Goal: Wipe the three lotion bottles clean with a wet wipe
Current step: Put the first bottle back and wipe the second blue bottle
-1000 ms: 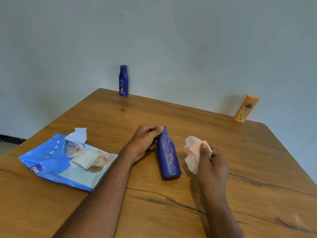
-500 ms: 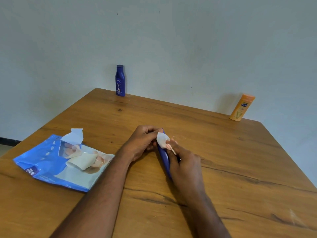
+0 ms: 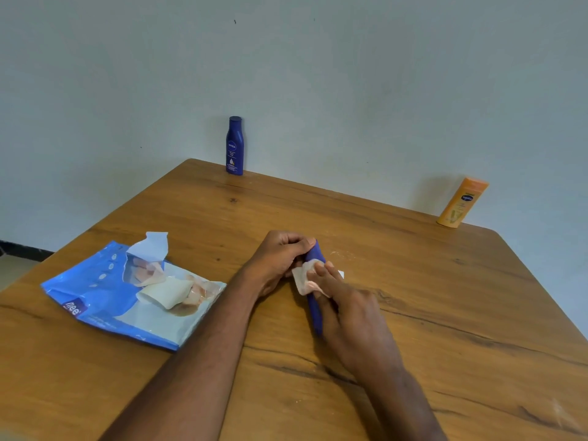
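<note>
On the left of the wooden bench (image 3: 413,313) lies a blue pack of wet wipes (image 3: 105,300), flat on its back. Its flap (image 3: 149,246) is peeled up, and one white wipe (image 3: 165,292) sticks out of the hole.

At the far edge of the bench, close to the wall (image 3: 318,74), a dark blue lotion bottle (image 3: 234,146) stands up straight.

Near the middle comes the left hand (image 3: 280,259). Its fingers are curled round the top end of a second blue bottle (image 3: 315,300), which lies on its side on the bench with its cap end pointing away from the person.

Just to the right is the right hand (image 3: 346,310). It lies over the lower part of this bottle and covers much of it. Its fingers press a crumpled wet wipe (image 3: 307,278) onto the bottle and curl over it. A small corner of the wipe pokes out on the far side of the fingers.

Far off at the right back corner, an orange lotion bottle (image 3: 463,202) stands by the wall, well apart from the hands.
</note>
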Demonstrator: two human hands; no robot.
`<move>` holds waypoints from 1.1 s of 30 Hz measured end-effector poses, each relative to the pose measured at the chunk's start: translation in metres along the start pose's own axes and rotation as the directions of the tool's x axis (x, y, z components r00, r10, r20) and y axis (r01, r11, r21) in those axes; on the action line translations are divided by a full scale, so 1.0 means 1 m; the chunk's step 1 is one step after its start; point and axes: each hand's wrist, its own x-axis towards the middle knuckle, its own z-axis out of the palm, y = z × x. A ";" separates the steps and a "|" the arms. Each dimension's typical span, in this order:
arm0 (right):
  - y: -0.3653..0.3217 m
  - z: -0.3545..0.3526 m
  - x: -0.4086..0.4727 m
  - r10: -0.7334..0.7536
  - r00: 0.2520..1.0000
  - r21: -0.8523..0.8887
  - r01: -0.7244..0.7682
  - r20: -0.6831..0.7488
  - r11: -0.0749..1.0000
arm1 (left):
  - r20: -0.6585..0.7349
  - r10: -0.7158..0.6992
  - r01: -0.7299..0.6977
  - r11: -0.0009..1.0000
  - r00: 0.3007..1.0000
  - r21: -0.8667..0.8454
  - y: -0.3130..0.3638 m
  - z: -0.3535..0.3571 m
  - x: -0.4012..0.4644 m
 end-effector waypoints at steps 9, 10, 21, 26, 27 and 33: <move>0.004 0.007 0.025 0.199 0.973 0.115 -0.186 -0.117 0.976 | 0.049 0.004 -0.005 1.000 0.999 0.024 0.000 0.000 -0.003; 0.000 0.009 0.023 0.154 0.984 0.091 -0.146 -0.092 0.985 | 0.056 0.013 -0.013 1.000 0.998 0.002 0.000 -0.001 -0.004; 0.017 -0.004 -0.014 0.242 0.969 0.169 -0.229 -0.061 0.959 | -0.037 0.005 -0.005 1.000 0.999 -0.001 0.000 0.002 0.000; 0.005 0.003 0.012 0.271 0.954 0.165 -0.250 -0.125 0.954 | -0.007 0.029 -0.029 0.999 1.000 0.038 0.000 0.003 -0.004; -0.001 0.004 0.014 0.253 0.960 0.150 -0.235 -0.122 0.960 | -0.007 0.035 -0.035 0.999 0.999 0.037 0.001 0.002 -0.005; -0.010 0.005 -0.009 0.017 1.000 0.025 -0.017 0.026 1.000 | -0.029 0.058 -0.057 0.998 0.998 0.016 0.002 0.003 -0.002</move>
